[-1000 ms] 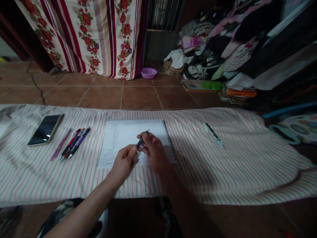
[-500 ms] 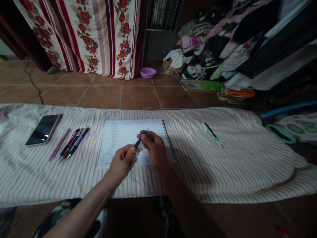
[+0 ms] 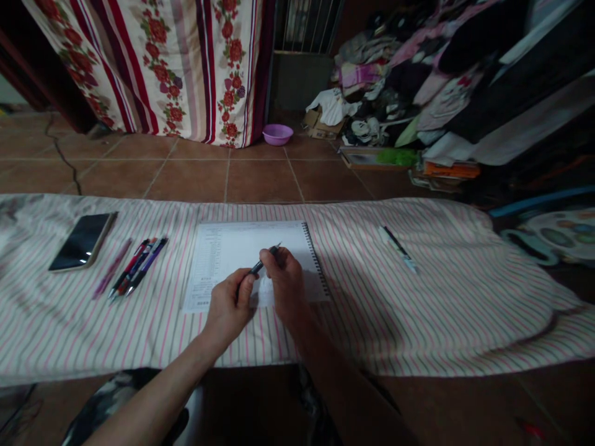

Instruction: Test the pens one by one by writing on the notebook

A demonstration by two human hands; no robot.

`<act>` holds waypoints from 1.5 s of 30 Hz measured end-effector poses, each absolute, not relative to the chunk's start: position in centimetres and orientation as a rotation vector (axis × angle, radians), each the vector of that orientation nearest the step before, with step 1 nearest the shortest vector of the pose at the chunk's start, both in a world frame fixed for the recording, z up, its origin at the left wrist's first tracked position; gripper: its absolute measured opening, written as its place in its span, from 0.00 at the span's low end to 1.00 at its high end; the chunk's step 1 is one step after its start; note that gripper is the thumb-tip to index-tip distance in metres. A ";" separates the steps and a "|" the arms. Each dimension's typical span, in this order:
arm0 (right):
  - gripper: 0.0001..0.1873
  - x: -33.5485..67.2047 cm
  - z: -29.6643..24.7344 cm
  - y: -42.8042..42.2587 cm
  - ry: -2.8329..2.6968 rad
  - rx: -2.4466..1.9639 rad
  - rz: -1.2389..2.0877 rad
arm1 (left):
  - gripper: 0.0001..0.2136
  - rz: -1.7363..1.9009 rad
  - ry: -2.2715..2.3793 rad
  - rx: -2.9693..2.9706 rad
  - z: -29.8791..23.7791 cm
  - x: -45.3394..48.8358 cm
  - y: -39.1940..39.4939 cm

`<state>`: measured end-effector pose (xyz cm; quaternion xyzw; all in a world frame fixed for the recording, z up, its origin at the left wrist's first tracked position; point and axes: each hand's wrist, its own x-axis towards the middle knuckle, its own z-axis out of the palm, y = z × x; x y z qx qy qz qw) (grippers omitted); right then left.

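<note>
A dark pen [image 3: 256, 267] is held between my two hands, slanting up to the right, with its thin tip showing past my right fingers. My left hand [image 3: 232, 300] closes on its lower end, thumb and fingers pinching. My right hand [image 3: 286, 275] grips the upper part near the tip. Beneath both hands lies a spiral notebook [image 3: 242, 241], its coil on the right side and its page mostly white, with printing at the left. Another pen [image 3: 398, 248] in black and pale blue lies to the right on the striped cloth.
The striped cloth [image 3: 372, 334] covers the low surface. At left lie a phone [image 3: 82, 243], a purple pen [image 3: 112, 268] and a bunch of several pens [image 3: 139, 266]. Beyond are a purple basin [image 3: 277, 134], a floral curtain [image 3: 190, 74] and heaped clothes [image 3: 395, 80].
My left hand has shifted slightly and wraps more around the pen's lower end. My right fingers have drawn in closer around the pen near its tip.
</note>
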<state>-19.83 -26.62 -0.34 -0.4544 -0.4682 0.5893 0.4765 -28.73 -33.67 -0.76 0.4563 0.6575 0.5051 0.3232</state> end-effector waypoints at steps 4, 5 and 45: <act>0.13 -19.4 -0.6 -26.3 -1.064 -0.953 1.657 | 0.15 1.336 1.269 0.724 -0.7 -28.8 -33.3; 0.14 -19.2 -0.6 -26.1 -1.050 -0.897 1.737 | 0.15 1.334 1.165 0.626 -0.6 -29.0 -33.2; 0.11 -17.8 0.0 -24.9 -1.152 -0.871 1.867 | 0.13 1.263 0.891 0.456 0.0 -29.5 -33.6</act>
